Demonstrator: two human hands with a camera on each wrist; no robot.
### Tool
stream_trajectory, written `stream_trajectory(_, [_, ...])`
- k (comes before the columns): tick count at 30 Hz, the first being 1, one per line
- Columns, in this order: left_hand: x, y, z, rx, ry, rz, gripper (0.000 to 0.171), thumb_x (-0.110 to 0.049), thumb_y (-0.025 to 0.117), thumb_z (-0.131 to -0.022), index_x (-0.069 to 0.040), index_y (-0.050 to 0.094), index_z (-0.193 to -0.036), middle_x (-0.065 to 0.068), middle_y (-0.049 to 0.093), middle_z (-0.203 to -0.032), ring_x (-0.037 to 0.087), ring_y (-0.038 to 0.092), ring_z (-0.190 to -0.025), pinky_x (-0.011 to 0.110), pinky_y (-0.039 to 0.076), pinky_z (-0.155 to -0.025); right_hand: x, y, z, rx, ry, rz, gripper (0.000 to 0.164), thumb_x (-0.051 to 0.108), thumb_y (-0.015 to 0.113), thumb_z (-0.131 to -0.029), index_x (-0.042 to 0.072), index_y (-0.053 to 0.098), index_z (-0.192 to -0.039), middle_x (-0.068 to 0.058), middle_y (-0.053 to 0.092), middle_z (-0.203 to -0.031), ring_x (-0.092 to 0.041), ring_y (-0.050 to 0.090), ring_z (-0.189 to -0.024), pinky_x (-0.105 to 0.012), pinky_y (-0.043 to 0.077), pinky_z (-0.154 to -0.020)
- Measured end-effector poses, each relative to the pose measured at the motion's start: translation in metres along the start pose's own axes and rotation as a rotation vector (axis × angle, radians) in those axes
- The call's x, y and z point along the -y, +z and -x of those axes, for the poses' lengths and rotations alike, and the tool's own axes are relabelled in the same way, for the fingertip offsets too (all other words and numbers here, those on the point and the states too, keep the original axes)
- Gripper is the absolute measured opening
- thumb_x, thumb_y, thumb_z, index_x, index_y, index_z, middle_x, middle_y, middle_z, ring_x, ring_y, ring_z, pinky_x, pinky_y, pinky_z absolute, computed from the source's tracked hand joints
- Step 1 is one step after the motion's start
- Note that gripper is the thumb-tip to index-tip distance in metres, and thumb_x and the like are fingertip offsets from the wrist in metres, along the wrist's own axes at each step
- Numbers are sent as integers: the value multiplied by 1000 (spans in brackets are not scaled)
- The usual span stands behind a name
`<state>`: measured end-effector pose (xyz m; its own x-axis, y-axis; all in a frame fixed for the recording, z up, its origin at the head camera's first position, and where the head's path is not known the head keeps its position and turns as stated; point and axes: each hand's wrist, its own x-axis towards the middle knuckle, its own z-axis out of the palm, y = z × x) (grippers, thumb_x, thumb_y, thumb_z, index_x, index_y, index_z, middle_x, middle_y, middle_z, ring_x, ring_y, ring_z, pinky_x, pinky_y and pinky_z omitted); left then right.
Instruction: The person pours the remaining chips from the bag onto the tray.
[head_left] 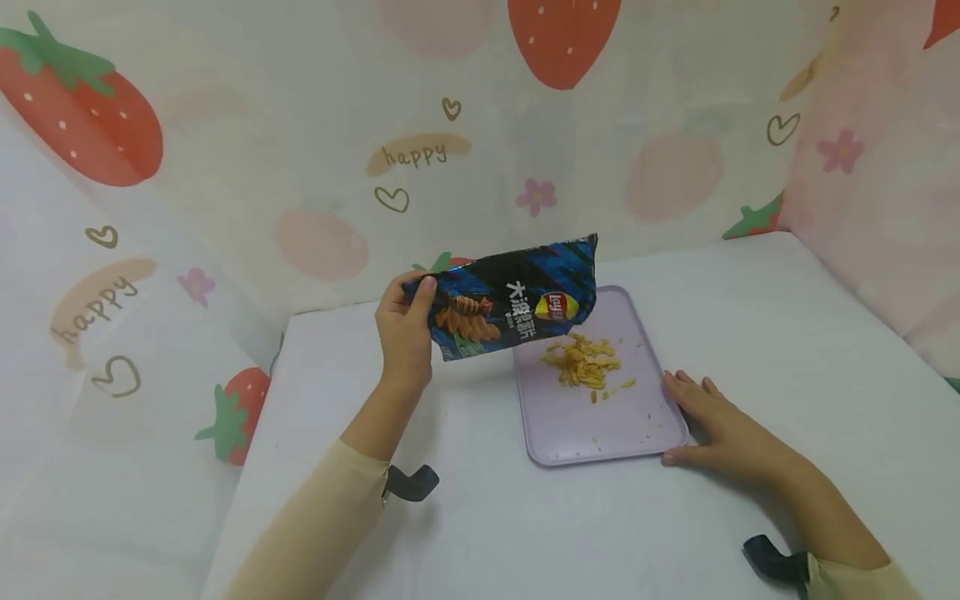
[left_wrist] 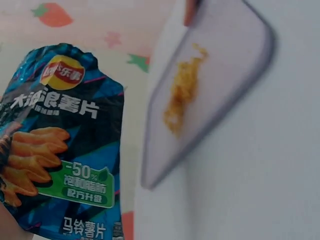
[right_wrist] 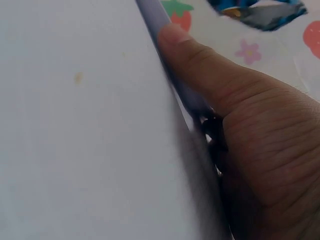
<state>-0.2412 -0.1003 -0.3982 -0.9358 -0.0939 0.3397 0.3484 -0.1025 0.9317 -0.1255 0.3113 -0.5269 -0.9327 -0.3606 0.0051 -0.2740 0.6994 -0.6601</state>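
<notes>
My left hand (head_left: pixel 405 333) pinches a dark blue Lay's potato chip bag (head_left: pixel 510 300) at its left end, thumb in front. Held sideways, the bag is up in the air and overlaps the tray's back part in the head view. In the left wrist view the bag's printed front (left_wrist: pixel 65 140) faces the camera. A pile of broken yellow chips (head_left: pixel 581 362) lies on the pale purple tray (head_left: pixel 555 433), with crumbs about it. My right hand (head_left: pixel 727 433) rests at the tray's near right corner, fingers fairly straight along the right side, thumb (right_wrist: pixel 200 65) against the near edge.
The tray lies on a white-covered table (head_left: pixel 465 517). Behind and to the left stands a cloth backdrop (head_left: pixel 300 125) printed with strawberries, hearts and flowers. A dark curved piece (head_left: pixel 412 483) sticks out at the left cuff, and a similar piece (head_left: pixel 772 558) at the right.
</notes>
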Motion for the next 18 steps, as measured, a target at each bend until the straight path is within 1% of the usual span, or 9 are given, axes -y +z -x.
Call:
stream_trajectory(1, [-2, 0, 1, 15, 6, -1, 13, -26, 65, -102, -15, 68, -110, 0, 66, -107, 15, 62, -99, 25, 54, -84, 1, -1, 0, 2, -5, 0, 116, 61, 81, -77, 14, 21, -164, -18, 16, -170, -47, 3, -156, -54, -1, -127])
stream_trajectory(4, [-6, 2, 2, 43, 17, -12, 14, -25, 64, -103, -13, 68, -110, 1, 65, -108, 16, 64, -100, 25, 56, -84, 2, -2, 1, 8, 1, 12, 116, 61, 81, -77, 15, 20, -164, -18, 16, -170, -47, 4, -155, -52, -2, -127])
stream_trajectory(8, [-11, 6, -1, 22, 23, 1, 20, -27, 65, -103, -10, 67, -113, 2, 65, -109, 16, 64, -100, 25, 56, -85, 1, -3, 1, -3, -14, 16, 115, 60, 81, -78, 14, 21, -164, -18, 18, -169, -45, 6, -156, -46, -4, -128])
stream_trajectory(10, [-9, 8, 0, 31, 1, -8, 21, -27, 64, -103, -10, 66, -114, 1, 65, -108, 15, 62, -100, 25, 55, -84, 1, -4, 0, -6, -19, 2, 115, 59, 82, -78, 14, 21, -164, -18, 17, -169, -46, 4, -156, -48, -3, -127])
stream_trajectory(12, [-7, 8, 1, 28, -16, -5, 21, -27, 64, -103, -9, 66, -114, 1, 65, -108, 16, 63, -100, 25, 55, -83, 0, -3, -1, 1, -15, -12, 115, 59, 82, -78, 13, 21, -164, -19, 16, -169, -47, 3, -156, -53, -2, -127])
stream_trajectory(15, [-6, 9, 3, -10, -16, 13, 21, -26, 64, -103, -8, 66, -115, 1, 65, -108, 16, 61, -100, 25, 54, -84, 0, -1, -1, 18, 15, -10, 117, 62, 81, -77, 15, 19, -165, -17, 14, -170, -48, 1, -155, -58, 0, -125])
stream_trajectory(18, [-7, 9, 5, -30, -9, 20, 21, -27, 64, -103, -9, 66, -114, 2, 65, -109, 17, 61, -101, 25, 53, -85, 0, 1, -1, 15, 18, -3, 118, 64, 80, -76, 15, 20, -164, -17, 15, -170, -48, 1, -155, -58, 0, -126])
